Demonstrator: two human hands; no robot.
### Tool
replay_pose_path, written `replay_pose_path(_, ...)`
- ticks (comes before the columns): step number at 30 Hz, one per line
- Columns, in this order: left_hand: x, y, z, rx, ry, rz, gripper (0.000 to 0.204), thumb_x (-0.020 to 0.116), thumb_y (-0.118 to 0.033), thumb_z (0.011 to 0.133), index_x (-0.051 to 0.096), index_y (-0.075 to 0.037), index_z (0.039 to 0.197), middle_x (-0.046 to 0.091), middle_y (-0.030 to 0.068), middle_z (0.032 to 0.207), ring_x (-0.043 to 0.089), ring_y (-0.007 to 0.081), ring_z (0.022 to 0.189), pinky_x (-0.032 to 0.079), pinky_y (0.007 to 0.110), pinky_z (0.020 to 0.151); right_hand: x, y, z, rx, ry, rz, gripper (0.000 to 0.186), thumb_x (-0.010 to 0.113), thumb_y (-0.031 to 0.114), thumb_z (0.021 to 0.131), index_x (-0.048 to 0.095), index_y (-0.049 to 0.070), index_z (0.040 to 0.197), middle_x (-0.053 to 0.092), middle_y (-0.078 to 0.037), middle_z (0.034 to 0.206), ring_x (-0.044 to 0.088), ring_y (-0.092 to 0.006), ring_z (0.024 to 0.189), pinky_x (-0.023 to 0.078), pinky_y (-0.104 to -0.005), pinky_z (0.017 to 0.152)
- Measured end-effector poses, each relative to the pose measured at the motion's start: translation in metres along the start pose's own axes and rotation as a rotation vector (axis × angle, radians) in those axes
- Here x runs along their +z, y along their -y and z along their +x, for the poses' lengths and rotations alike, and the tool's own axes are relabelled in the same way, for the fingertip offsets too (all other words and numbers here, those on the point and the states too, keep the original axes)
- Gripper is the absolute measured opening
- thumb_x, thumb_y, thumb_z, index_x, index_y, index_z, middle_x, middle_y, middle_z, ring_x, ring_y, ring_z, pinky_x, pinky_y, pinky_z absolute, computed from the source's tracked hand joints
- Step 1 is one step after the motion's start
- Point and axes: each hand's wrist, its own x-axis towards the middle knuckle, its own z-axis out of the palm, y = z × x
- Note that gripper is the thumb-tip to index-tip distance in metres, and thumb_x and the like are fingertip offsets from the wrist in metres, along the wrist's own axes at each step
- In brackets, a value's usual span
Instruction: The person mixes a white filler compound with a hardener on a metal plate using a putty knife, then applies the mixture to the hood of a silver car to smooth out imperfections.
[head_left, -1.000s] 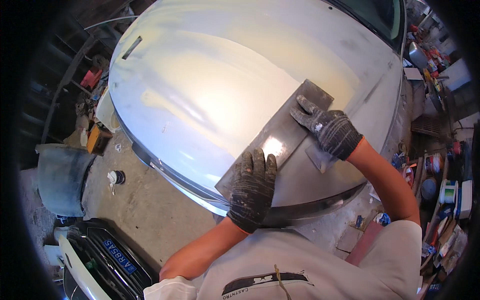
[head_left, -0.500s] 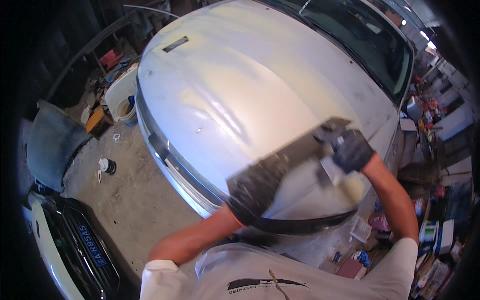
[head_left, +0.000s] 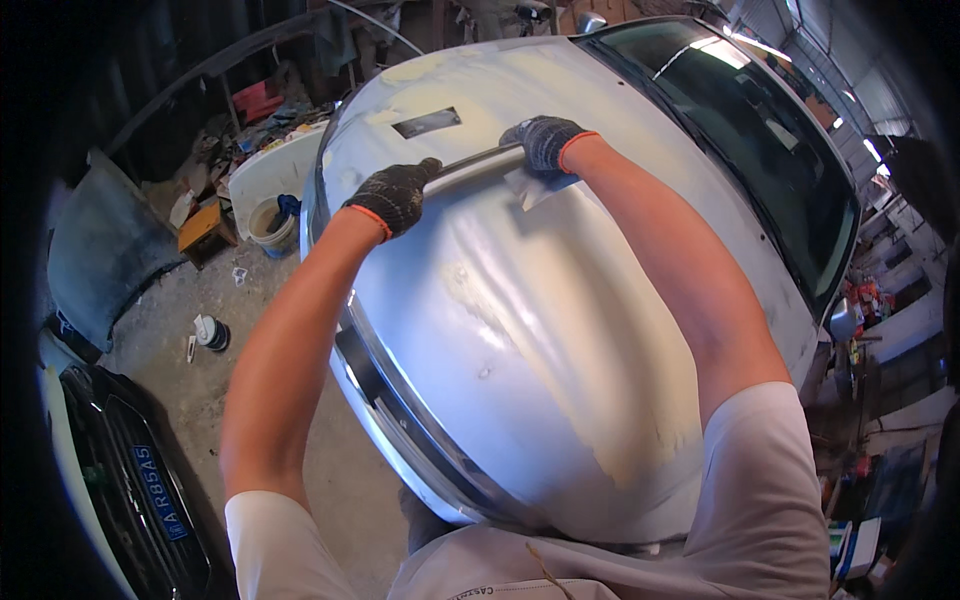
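Observation:
In front of me is a car hood, silvery white with cream-yellow filler patches. My left hand and my right hand, both in dark gloves with orange cuffs, are closed round the two ends of a long, narrow sanding board. It lies over the far left part of the hood, seen nearly edge-on, so its underside is hidden. Below my right hand a pale, thin flap shows; what it is I cannot make out. A dark rectangular patch marks the hood just beyond the board.
The windshield rises at the far right. On the floor at left are a bucket, an orange-brown box, a small dark can, a loose curved panel and a black-grilled bumper. Clutter lines the right side.
Both hands have carried the board away from me and leftward, from the near edge of the hood to its far left part. My arms are now stretched out.

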Motion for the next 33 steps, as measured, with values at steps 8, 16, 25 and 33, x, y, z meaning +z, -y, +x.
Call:
replay_pose_path(8, 0.017, 0.004, 0.010, -0.053, 0.150, -0.069, 0.058, 0.040, 0.006, 0.080, 0.052, -0.003, 0.135, 0.057, 0.0229, 0.130, 0.056, 0.0354, 0.120, 0.043, 0.037, 0.105, 0.004, -0.019, 0.027, -0.146, -0.001, -0.274, 0.040, 0.072, -0.002, 0.070, 0.065, 0.010, 0.108, 0.073, -0.009, 0.091, 0.071, -0.0210, 0.079, 0.059, -0.0376, 0.070)
replay_pose_path(16, 0.017, -0.052, -0.043, 0.006, 0.082, -0.007, 0.052, 0.044, 0.004, 0.085, 0.052, -0.005, 0.136, 0.060, 0.0213, 0.126, 0.058, 0.0350, 0.117, 0.045, 0.040, 0.102, 0.021, -0.022, -0.055, -0.052, 0.027, -0.115, 0.055, 0.074, -0.003, 0.067, 0.061, 0.003, 0.120, 0.073, -0.012, 0.095, 0.071, -0.0207, 0.082, 0.059, -0.0352, 0.075)
replay_pose_path(25, 0.025, -0.137, -0.104, 0.058, 0.059, -0.009, 0.048, 0.047, 0.001, 0.086, 0.055, -0.006, 0.132, 0.060, 0.0198, 0.127, 0.059, 0.0337, 0.115, 0.046, 0.042, 0.100, 0.060, -0.050, -0.143, -0.181, -0.197, -0.426, 0.046, 0.062, 0.006, 0.075, 0.065, 0.014, 0.120, 0.069, -0.012, 0.113, 0.067, -0.0332, 0.101, 0.054, -0.0426, 0.087)
replay_pose_path(33, 0.031, -0.209, -0.140, 0.069, 0.121, 0.022, 0.055, 0.050, 0.000, 0.078, 0.055, -0.005, 0.133, 0.061, 0.0253, 0.122, 0.064, 0.0395, 0.098, 0.051, 0.045, 0.089, 0.085, -0.074, -0.216, -0.195, -0.248, -0.506, 0.049, 0.064, 0.006, 0.075, 0.065, 0.016, 0.123, 0.066, -0.010, 0.120, 0.062, -0.0318, 0.112, 0.051, -0.0425, 0.095)
